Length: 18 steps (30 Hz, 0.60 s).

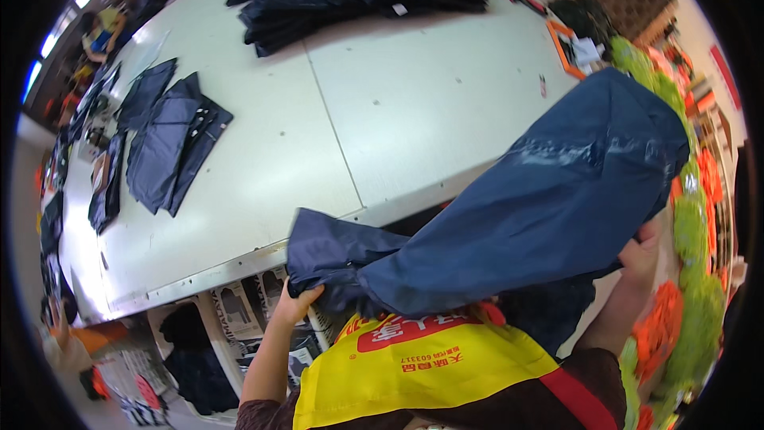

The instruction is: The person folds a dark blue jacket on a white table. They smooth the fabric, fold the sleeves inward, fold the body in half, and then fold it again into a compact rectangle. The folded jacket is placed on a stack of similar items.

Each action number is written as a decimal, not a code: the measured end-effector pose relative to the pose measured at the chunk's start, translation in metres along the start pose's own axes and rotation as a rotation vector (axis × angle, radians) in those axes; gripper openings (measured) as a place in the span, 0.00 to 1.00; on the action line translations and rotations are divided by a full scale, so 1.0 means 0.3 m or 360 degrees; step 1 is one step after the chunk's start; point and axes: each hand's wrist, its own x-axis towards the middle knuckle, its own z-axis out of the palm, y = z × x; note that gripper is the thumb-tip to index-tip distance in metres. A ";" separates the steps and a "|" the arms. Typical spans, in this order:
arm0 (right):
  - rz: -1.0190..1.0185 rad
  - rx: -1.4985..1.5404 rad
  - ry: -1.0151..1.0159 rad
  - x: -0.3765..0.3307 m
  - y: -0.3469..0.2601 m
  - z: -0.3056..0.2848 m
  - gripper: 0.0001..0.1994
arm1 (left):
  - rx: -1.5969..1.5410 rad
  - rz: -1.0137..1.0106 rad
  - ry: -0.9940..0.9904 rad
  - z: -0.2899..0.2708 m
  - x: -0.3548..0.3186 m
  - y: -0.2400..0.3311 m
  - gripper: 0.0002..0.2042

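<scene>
A long navy garment [525,199] with a pale shiny band across its wider part stretches between my two hands, in front of the table's near edge. My left hand [302,302] grips its narrower, bunched end, thumb on top, beside the table edge. On the other side my right hand [641,251] is closed on the lower edge of the wide end, which is raised and spread out. Part of the right hand's fingers is behind the cloth. Folds hide the garment's full shape. Below it is the yellow apron [430,366] that I wear.
A white table [318,135] bears a tall pile of dark garments [366,4] at the far side and a smaller stack [171,143] at left. An orange frame [562,48] lies far right. Green bundles [692,223] line the right side. Shelving with packages [235,310] stands under the table.
</scene>
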 end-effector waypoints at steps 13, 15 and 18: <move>-0.0735 -0.0414 -0.0346 0.969 0.251 0.451 0.21 | 0.1212 0.0768 0.1518 -0.170 0.522 0.401 0.20; -0.0076 -0.1082 -0.0905 1.057 0.544 0.554 0.30 | 0.1242 0.0758 0.1110 -0.145 0.696 0.207 0.24; 0.0353 -0.1659 -0.1491 1.022 0.865 0.580 0.41 | 0.1559 0.0161 0.1167 -0.080 0.688 0.159 0.24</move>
